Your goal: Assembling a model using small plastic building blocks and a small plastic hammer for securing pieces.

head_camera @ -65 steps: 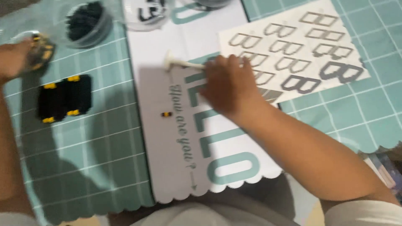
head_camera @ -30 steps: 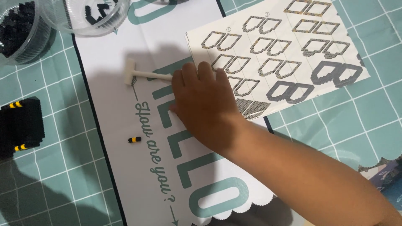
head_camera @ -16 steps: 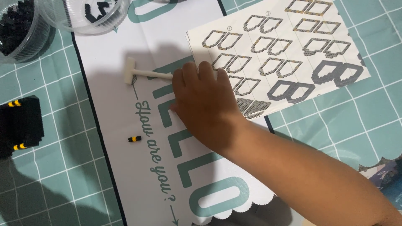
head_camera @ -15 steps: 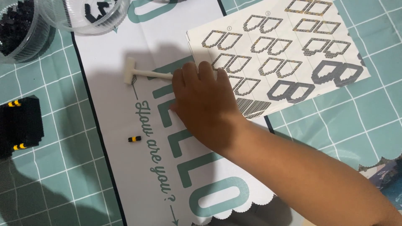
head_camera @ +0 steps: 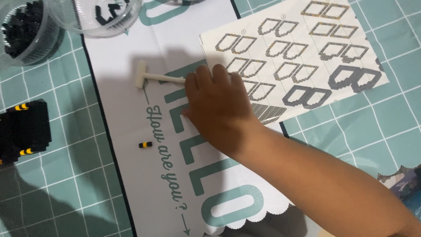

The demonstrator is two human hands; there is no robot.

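I see my right hand (head_camera: 217, 109) closed around the thin handle of a small cream plastic T-shaped tool (head_camera: 151, 77), its blunt head resting on the glossy white scallop-edged mat (head_camera: 127, 105). Just below lies a tiny black-and-yellow brick (head_camera: 145, 144). Right of my knuckles sits a matte printed instruction sheet (head_camera: 298, 57).
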